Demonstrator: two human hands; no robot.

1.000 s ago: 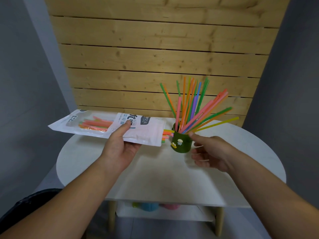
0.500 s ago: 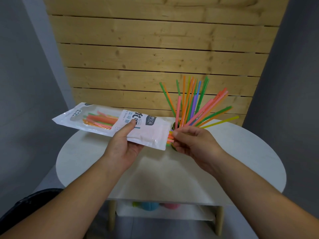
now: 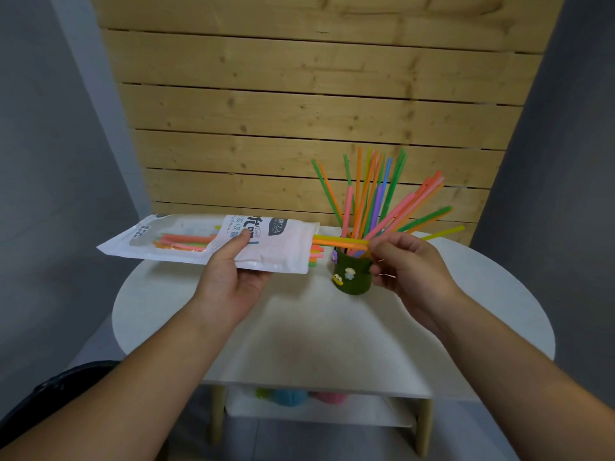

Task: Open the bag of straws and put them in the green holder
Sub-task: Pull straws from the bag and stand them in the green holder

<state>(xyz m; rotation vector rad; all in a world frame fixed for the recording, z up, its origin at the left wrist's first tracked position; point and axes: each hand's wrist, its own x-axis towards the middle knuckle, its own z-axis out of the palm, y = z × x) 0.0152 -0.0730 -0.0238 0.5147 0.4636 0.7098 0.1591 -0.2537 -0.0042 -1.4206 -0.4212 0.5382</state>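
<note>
Over table, right hand pinches straws.

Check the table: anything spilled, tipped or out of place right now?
Nothing spilled. The green holder stands upright on the table; its straws splay wide, a few leaning low to the right. The right hand pinches yellow and orange straws partly drawn from the bag, held by the left hand.

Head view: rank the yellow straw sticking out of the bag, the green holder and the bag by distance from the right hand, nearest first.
1. yellow straw: touching, pinched in the right hand at the hand's left.
2. green holder: just left of that hand, lower.
3. bag: farther left, gripped by the left hand.
</note>
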